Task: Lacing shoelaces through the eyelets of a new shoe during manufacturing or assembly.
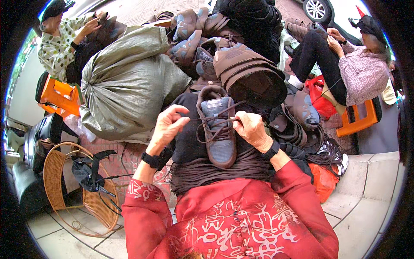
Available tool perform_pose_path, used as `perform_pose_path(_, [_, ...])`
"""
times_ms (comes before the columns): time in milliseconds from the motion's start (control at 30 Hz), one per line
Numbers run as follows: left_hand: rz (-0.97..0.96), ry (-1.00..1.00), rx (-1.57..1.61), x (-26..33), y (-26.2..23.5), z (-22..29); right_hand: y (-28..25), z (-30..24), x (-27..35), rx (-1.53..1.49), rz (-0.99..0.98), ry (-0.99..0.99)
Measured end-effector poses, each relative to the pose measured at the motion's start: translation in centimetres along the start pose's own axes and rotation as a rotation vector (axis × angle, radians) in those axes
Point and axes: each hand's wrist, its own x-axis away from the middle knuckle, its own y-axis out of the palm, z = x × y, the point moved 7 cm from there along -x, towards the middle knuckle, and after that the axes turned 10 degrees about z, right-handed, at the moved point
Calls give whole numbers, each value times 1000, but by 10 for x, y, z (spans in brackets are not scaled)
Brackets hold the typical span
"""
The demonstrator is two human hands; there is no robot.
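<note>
A brown shoe (221, 144) with a blue-grey tongue lies upright in front of me, its toe toward my body. Dark shoelaces (217, 134) thread its eyelets, with loose loops at both sides. My right hand (251, 129) pinches a shoelace between thumb and forefinger beside the shoe's right edge. To the left of the shoe, my left hand (166, 127) has its thumb and forefinger apart; a lace stretches from the shoe to near its thumb tip. Whether they touch is unclear. A thick bundle of dark laces (215, 175) lies across my lap beneath the shoe's toe.
Stacked brown shoes (246, 71) rise just beyond, beside a large grey-green sack (125, 82). More shoes (297, 112) lie at right. Two people sit at the far left and right near orange stools (58, 97). A wicker chair (101, 207) stands at my left, a red-orange bag (323, 181) at my right.
</note>
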Motion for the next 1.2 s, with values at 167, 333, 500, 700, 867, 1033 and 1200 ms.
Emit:
perform_pose_path(167, [254,-68,328,6,-58,8,9,-2,0,-191,-145,19])
perform_pose_path(333, [161,-94,142,9,-75,-5,3,5,-12,-261,-128,214])
perform_pose_path(500, [141,554,-670,9,-15,30,18,4,-21,-74,-179,102])
perform_pose_path(700, [-138,694,-646,-3,48,20,3,-6,-30,155,-169,-32])
perform_pose_path(867, [-102,625,-638,-1,41,5,-54,73,-9,151,-37,506])
perform_pose_path(1033, [-53,593,-614,13,45,19,-37,54,-3,319,-244,353])
perform_pose_path(1200, [105,848,-644,36,55,40,-18,17,-25,25,-118,38])
